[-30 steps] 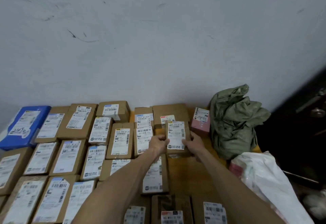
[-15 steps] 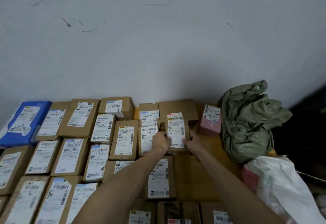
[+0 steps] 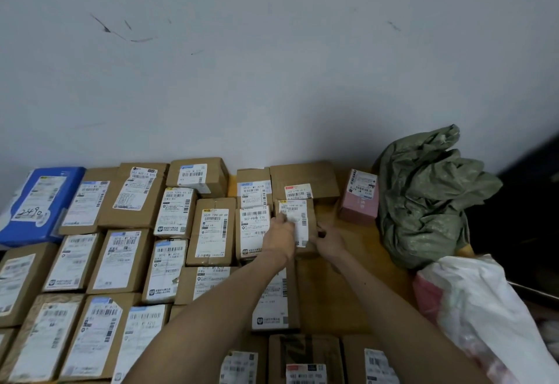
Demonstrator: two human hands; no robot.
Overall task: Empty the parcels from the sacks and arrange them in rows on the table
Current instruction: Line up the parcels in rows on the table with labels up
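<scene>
left hand [image 3: 279, 238]: your fingers lie on the small parcel's [image 3: 299, 217] label, grip unclear. right hand [image 3: 329, 240]: curled round its right edge. the parcel sits between your hands. it looks light, stiff card with a slick label, so take the bare side edges. pink box [image 3: 358, 202] right of your right hand.

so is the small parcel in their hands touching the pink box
Apart. The head view shows a strip of bare table between the small parcel, held by the left hand and right hand, and the pink box.
</scene>
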